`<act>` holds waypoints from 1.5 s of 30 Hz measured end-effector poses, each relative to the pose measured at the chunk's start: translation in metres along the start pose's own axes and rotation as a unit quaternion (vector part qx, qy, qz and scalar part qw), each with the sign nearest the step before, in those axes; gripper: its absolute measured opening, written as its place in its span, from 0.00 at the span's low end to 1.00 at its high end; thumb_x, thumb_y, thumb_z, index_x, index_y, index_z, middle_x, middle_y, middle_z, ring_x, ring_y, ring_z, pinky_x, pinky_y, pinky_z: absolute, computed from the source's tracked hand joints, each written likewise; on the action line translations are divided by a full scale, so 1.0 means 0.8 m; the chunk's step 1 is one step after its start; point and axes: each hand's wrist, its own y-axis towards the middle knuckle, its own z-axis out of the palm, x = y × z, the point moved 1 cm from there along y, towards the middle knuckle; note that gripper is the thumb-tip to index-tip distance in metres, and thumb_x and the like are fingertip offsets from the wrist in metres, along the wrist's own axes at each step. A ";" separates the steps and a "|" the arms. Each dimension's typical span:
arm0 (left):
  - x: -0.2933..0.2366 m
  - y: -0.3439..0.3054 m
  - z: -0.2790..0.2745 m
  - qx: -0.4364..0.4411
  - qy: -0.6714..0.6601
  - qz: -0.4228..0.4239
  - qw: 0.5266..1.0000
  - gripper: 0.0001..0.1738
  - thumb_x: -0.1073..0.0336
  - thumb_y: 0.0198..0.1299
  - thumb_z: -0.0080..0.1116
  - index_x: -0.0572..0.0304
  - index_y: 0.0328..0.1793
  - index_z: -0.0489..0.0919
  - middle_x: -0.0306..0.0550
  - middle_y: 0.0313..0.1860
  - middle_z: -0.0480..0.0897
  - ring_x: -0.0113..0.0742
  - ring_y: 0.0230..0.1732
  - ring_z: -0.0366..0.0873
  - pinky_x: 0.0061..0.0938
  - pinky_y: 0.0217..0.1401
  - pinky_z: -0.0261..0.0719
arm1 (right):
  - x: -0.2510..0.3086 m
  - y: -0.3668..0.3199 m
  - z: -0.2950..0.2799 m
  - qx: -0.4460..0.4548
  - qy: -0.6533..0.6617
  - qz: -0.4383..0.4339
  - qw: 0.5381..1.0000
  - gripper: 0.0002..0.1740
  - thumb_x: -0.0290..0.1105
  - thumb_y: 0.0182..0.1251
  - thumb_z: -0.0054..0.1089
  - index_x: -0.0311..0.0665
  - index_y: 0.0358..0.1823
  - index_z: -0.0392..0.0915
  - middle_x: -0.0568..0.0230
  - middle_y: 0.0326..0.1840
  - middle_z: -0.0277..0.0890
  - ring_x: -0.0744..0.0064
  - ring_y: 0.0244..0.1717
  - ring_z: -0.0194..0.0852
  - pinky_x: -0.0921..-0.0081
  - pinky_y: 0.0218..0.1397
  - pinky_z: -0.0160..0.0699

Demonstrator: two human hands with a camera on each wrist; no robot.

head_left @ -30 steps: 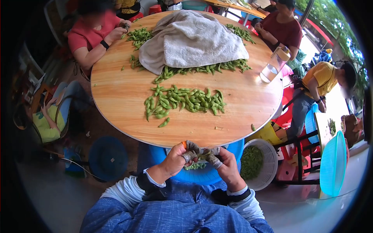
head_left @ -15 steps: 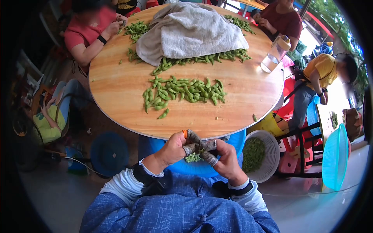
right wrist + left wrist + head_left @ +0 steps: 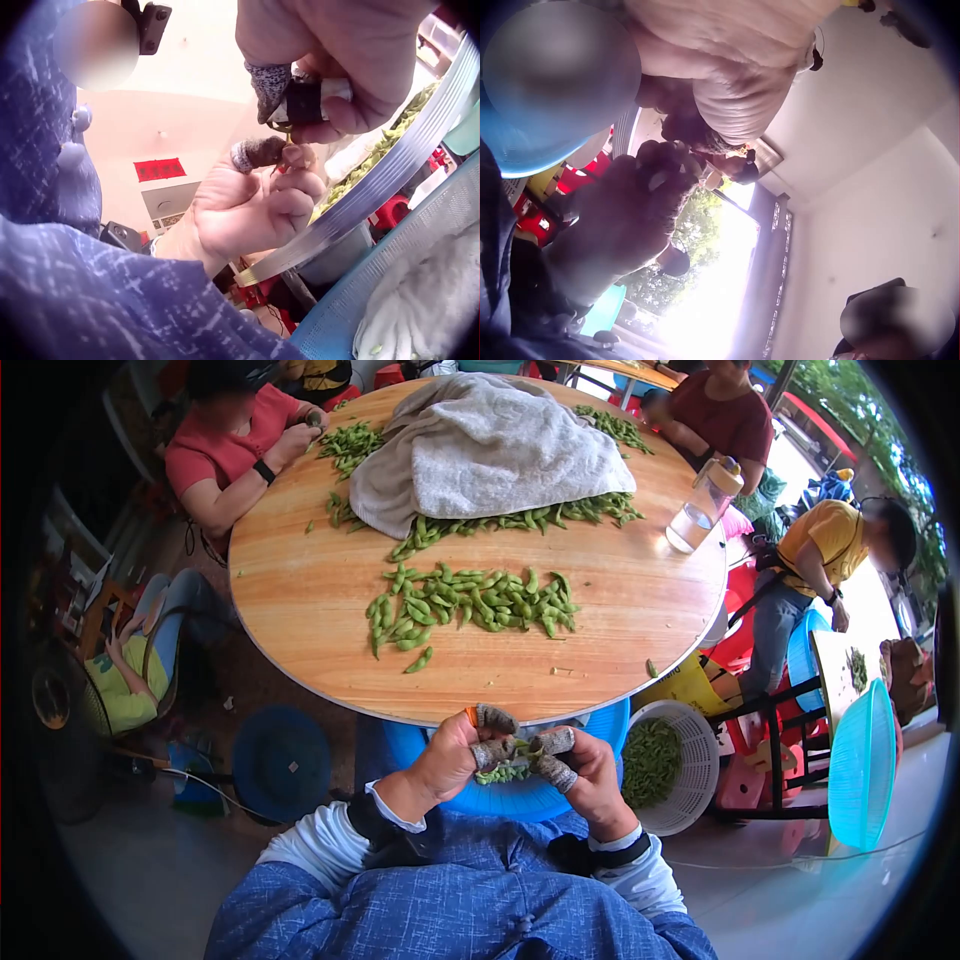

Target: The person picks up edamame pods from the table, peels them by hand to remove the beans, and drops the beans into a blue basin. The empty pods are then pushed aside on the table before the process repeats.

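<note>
Both hands meet over a blue basin [image 3: 530, 800] at the near table edge, with grey covers on the thumbs and some fingers. The left hand [image 3: 440, 765] [image 3: 255, 206] pinches one end of a small green pod [image 3: 522, 748]. On the pod's other side, the right hand [image 3: 595, 780] [image 3: 337, 60] pinches with covered thumb and finger; a black and white band wraps one finger in the right wrist view. Green beans [image 3: 503, 772] lie in the basin below the fingers. The left wrist view shows the left palm [image 3: 735, 52] close up and hides the pod.
On the round table [image 3: 330, 650] lie a small pile of pods [image 3: 480, 600], more pods under a grey towel [image 3: 500, 455], and a bottle [image 3: 700, 510]. A white basket of pods [image 3: 650, 760] stands right of the basin. Several people sit around.
The fingertips of the two hands have drawn slightly apart, and the green pod between them shows more clearly. The right thumb and finger are spread differently from half a second ago.
</note>
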 end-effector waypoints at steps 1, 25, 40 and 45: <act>-0.001 0.000 -0.003 0.007 -0.017 -0.036 0.999 0.09 0.66 0.53 0.57 0.59 0.39 0.73 0.36 0.29 0.76 0.19 0.24 0.69 0.12 0.24 0.64 | 0.000 -0.001 -0.002 0.001 0.007 0.000 1.000 0.11 0.25 0.56 0.56 0.30 0.41 0.72 0.69 0.36 0.73 0.80 0.38 0.70 0.82 0.43 0.69; 0.003 -0.002 0.006 0.038 0.384 0.150 0.910 0.13 0.82 0.48 0.43 0.65 0.40 0.75 0.39 0.34 0.77 0.26 0.36 0.72 0.20 0.41 0.70 | -0.005 0.002 0.013 0.006 -0.019 0.002 1.000 0.12 0.22 0.56 0.54 0.27 0.42 0.72 0.67 0.37 0.73 0.83 0.40 0.66 0.83 0.42 0.68; -0.033 -0.035 -0.016 0.039 0.595 0.256 0.761 0.18 0.76 0.48 0.54 0.63 0.48 0.72 0.51 0.39 0.76 0.36 0.40 0.76 0.27 0.43 0.73 | -0.050 -0.132 -0.186 -0.498 0.140 0.020 0.855 0.09 0.29 0.56 0.52 0.38 0.39 0.71 0.66 0.29 0.72 0.77 0.23 0.70 0.88 0.22 0.68; -0.079 0.015 -0.085 -0.180 0.598 0.302 0.721 0.11 0.74 0.47 0.57 0.67 0.39 0.74 0.53 0.32 0.77 0.40 0.33 0.77 0.29 0.31 0.73 | -0.118 -0.194 -0.250 -0.571 0.290 0.168 0.750 0.06 0.31 0.57 0.52 0.37 0.34 0.71 0.64 0.26 0.72 0.72 0.23 0.72 0.88 0.20 0.70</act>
